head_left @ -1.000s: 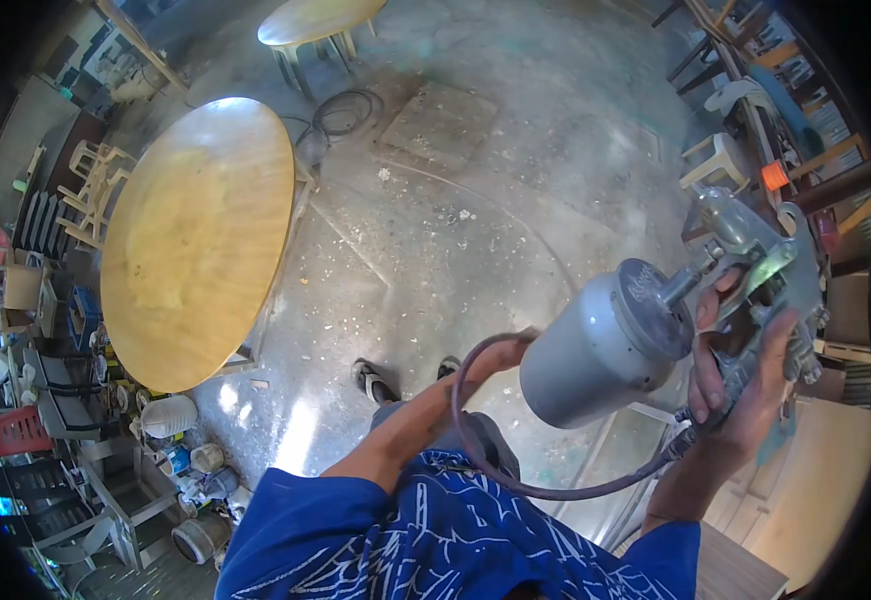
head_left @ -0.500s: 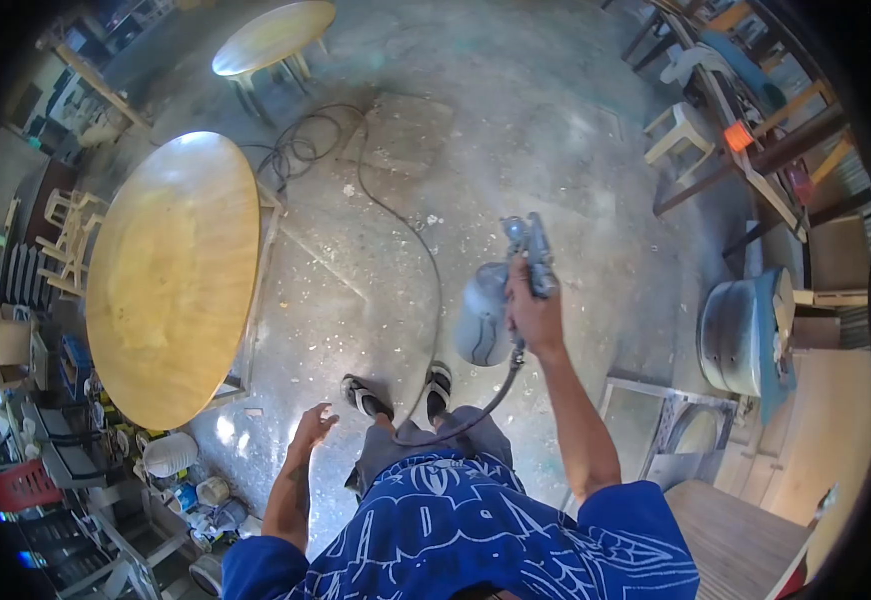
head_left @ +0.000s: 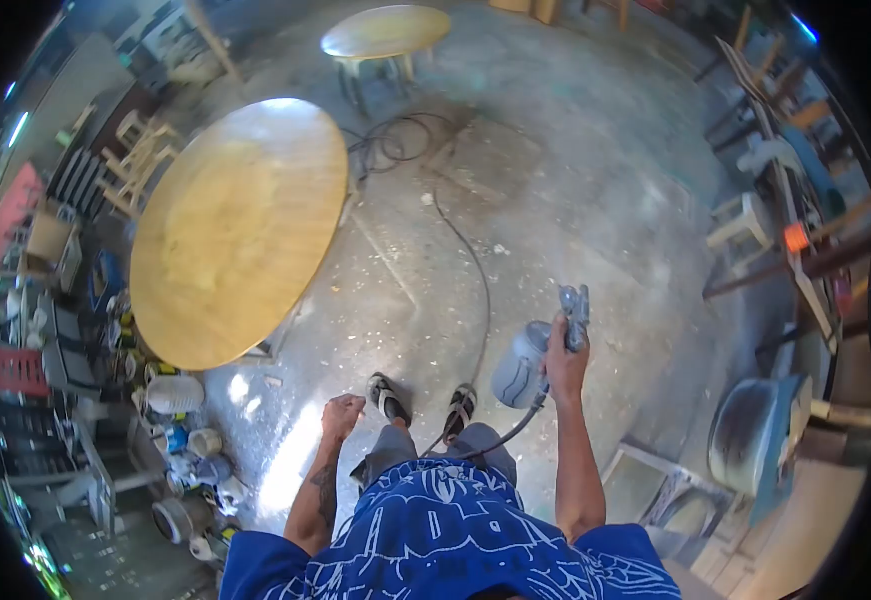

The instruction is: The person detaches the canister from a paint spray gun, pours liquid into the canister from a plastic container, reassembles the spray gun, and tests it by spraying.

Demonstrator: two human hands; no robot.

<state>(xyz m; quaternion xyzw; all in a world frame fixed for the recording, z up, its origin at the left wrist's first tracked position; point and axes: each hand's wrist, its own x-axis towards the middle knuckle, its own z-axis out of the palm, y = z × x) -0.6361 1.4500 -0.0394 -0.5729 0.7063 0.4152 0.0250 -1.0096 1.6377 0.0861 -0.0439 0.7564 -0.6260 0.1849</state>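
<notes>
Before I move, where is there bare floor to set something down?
Bare floor lies between the hose and white stool; debris-speckled floor between hose and large table. Crowded: chairs and containers left, furniture right.

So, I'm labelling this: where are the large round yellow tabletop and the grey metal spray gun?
Large round yellow tabletop point(head_left: 241, 235), head view: middle of top.
Grey metal spray gun point(head_left: 518, 373), head view: cup's side.

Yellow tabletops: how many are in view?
2. The large tabletop is on the left; the smaller tabletop is farther off, just beyond the coiled hose. More may be hidden at the dark, crowded edges.
</notes>
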